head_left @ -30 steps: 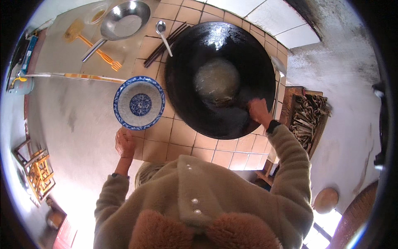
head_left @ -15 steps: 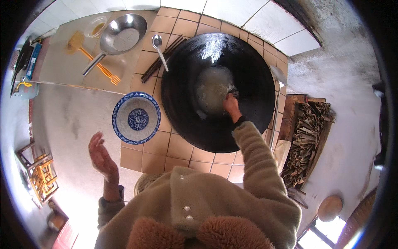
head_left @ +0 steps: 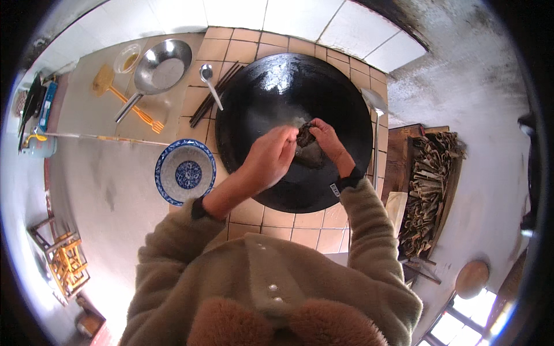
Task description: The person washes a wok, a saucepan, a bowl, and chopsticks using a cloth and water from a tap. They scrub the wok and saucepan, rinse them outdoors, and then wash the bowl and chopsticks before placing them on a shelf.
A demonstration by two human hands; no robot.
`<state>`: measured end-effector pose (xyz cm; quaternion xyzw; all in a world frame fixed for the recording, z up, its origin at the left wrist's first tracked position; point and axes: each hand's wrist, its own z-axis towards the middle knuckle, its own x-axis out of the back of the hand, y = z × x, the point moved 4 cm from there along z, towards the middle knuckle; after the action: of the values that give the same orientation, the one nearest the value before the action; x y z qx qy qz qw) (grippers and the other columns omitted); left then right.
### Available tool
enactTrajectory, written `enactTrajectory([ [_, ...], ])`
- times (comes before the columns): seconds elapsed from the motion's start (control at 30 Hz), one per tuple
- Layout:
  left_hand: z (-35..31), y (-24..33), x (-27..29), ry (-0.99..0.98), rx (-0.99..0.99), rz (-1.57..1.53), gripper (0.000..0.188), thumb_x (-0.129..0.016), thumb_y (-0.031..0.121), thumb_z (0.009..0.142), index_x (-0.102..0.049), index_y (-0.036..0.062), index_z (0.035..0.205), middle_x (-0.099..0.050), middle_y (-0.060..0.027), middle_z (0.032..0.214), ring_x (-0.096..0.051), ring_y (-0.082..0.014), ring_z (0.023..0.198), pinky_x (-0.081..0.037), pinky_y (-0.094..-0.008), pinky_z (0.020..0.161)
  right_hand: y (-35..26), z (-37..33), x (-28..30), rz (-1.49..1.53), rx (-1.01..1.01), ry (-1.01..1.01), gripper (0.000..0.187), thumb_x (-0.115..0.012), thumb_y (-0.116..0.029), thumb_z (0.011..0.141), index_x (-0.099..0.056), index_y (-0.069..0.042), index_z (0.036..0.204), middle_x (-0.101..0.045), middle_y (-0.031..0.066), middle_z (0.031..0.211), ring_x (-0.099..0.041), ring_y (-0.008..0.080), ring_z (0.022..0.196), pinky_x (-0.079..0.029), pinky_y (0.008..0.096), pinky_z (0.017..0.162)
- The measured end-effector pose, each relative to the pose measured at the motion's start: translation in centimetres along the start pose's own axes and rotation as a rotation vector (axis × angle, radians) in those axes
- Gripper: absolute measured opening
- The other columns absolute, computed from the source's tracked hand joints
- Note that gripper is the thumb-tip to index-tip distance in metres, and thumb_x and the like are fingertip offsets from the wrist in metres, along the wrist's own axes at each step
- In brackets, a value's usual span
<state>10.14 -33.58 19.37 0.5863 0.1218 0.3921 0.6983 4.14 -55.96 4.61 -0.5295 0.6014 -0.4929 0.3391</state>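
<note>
Over the middle of a large black wok (head_left: 340,167), my two hands meet at a dark crumpled wad (head_left: 305,136) that looks like a scrubber or rag; its exact kind is too small to make out. My right hand (head_left: 328,141) pinches it from the right. On the other side, the fingers of my left hand (head_left: 271,155) are bent together against it. Murky water (head_left: 310,154) lies at the wok's bottom, partly hidden by my hands, with faint steam above. Left of the wok stands a white bowl with blue pattern (head_left: 167,155).
A metal spoon (head_left: 211,86) and dark chopsticks (head_left: 202,109) lie at the wok's left rim. Farther left are a steel pan (head_left: 164,66), an orange spatula (head_left: 104,79) and a small clear bowl (head_left: 127,59). A long-handled ladle (head_left: 374,101) rests along the right. Firewood (head_left: 434,193) is stacked beyond.
My left hand has swung from beside the bowl to over the wok and joined the right. My right hand has lifted the dark wad out of the water.
</note>
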Motion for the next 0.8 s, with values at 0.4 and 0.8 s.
enactTrajectory([
  [0.4, 6.0, -7.6, -4.9, -0.605, 0.323, -0.025, 0.031, -0.073, 0.008, 0.072, -0.063, -0.0023, 0.1, -0.067, -0.0145, 0.084, -0.065, -0.0169, 0.08, -0.05, -0.0311, 0.074, -16.0, -5.0, 1.8, -0.351, 0.075, -0.257, 0.011, -0.068, -0.006, 0.081, -0.066, 0.0, 0.09, -0.061, -0.0036, 0.077, -0.053, 0.0044, 0.071, -0.046, 0.0204, 0.064],
  [0.8, 5.3, -13.4, -3.4, -0.422, 0.198, 0.584, 0.041, -0.072, 0.025, 0.071, -0.063, -0.0001, 0.102, -0.064, -0.0212, 0.092, -0.061, -0.0378, 0.091, -0.047, -0.0449, 0.077, -11.5, -3.9, 9.0, -0.448, 0.204, 0.129, 0.016, -0.064, -0.005, 0.079, -0.067, -0.003, 0.094, -0.066, 0.0032, 0.083, -0.06, 0.013, 0.079, -0.049, 0.0284, 0.074],
])
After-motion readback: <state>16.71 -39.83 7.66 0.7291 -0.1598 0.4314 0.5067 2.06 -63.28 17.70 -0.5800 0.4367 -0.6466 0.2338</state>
